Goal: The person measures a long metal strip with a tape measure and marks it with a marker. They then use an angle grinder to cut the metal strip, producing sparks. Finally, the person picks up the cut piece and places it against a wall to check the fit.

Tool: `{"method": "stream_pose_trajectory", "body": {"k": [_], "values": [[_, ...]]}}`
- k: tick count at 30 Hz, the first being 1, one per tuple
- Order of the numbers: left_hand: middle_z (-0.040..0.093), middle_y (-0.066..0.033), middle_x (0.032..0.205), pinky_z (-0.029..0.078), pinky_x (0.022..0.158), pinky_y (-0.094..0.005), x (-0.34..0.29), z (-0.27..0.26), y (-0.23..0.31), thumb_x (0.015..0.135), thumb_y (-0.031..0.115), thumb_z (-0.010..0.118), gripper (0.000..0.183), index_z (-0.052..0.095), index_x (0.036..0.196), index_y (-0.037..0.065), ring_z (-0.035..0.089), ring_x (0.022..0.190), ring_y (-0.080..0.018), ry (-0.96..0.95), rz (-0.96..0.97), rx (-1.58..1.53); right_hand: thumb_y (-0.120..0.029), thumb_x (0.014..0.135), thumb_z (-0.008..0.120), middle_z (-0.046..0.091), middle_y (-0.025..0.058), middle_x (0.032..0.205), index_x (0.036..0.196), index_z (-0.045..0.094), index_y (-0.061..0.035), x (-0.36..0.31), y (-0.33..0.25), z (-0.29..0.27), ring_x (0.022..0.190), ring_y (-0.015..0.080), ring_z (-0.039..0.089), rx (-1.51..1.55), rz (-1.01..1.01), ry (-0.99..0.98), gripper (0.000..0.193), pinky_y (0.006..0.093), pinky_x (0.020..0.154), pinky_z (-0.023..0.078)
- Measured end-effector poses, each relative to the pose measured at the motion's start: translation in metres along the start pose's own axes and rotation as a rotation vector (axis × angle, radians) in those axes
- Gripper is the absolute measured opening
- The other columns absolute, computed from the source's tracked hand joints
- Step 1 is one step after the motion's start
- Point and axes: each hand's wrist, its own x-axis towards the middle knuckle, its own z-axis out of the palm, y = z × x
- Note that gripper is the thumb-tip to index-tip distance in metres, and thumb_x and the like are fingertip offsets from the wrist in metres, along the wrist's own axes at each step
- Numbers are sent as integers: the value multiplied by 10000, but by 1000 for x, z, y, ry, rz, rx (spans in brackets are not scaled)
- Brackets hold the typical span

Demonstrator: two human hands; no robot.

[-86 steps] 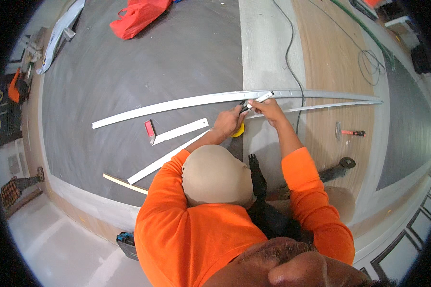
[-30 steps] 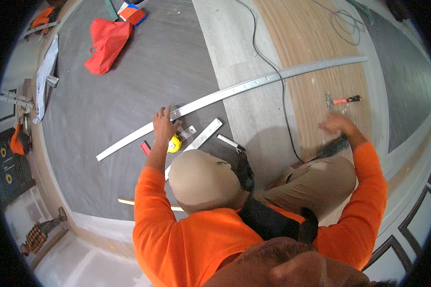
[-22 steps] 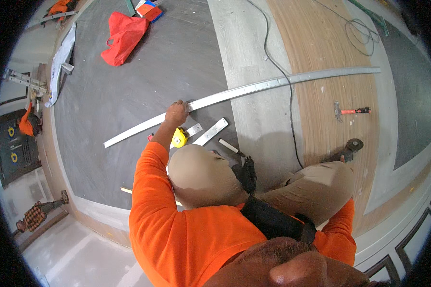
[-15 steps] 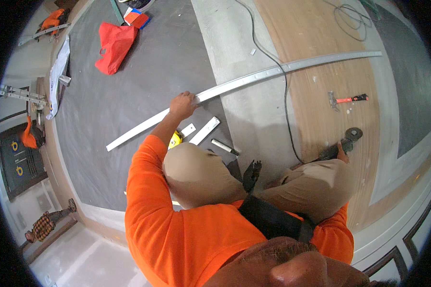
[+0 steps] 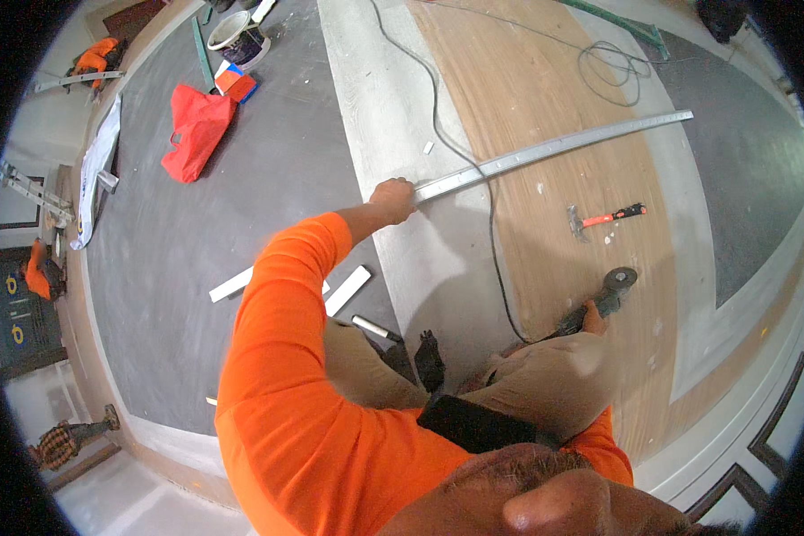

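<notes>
My left hand (image 5: 393,199) is closed round a long pale metal channel (image 5: 554,149) lying across the floor. My forearm and orange sleeve hide part of its left length. On the right, by my knee, my right hand (image 5: 594,319) grips a dark angle grinder (image 5: 611,299), its round disc facing up; the knee covers part of its body. A black power cord (image 5: 495,241) crosses over the channel and runs down towards the grinder. Beyond the grinder lies a claw hammer (image 5: 609,217) with a red and black handle. Near my left knee are a short white metal piece (image 5: 348,290) and a white marker (image 5: 376,328) with a dark end.
A red bag (image 5: 196,132), an orange and blue box (image 5: 236,83) and a bucket (image 5: 238,37) stand on the grey floor at the far left. Coiled cable (image 5: 612,71) lies at the far right. Several people work near the left wall, one by a ladder (image 5: 40,195).
My left hand has moved rightward along the channel, from the dark floor to the pale strip. The view has shifted, and my sleeve now hides the yellow tape measure. The grinder stays in my right hand.
</notes>
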Motion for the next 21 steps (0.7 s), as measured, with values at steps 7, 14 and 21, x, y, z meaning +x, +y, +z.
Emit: {"method": "stream_pose_trajectory", "body": {"k": [7, 14, 21], "values": [[663, -175, 1088, 541, 896, -435, 65, 0, 49, 771, 471, 792, 541, 699, 1034, 8, 653, 1044, -328, -98, -42, 27, -332, 743, 786, 671, 153, 1050, 1123, 644, 70, 49, 48, 0, 866, 287, 638, 102, 90, -50, 571, 435, 755, 496], [538, -190, 1379, 433, 1023, -508, 84, -26, 107, 901, 546, 627, 636, 573, 1304, 57, 534, 1243, -355, 612, 215, 151, -276, 825, 774, 661, 99, 938, 1074, 615, 6, -15, -13, 0, 748, 247, 645, 549, -99, -362, 408, 394, 660, 529], [709, -113, 1124, 480, 972, -494, 35, -5, 32, 941, 231, 559, 324, 652, 1222, 97, 680, 1075, -304, -145, -58, 426, -337, 842, 753, 644, 92, 868, 1057, 605, -28, -9, -44, -3, 734, 250, 643, 727, -126, -398, 404, 429, 632, 553]]}}
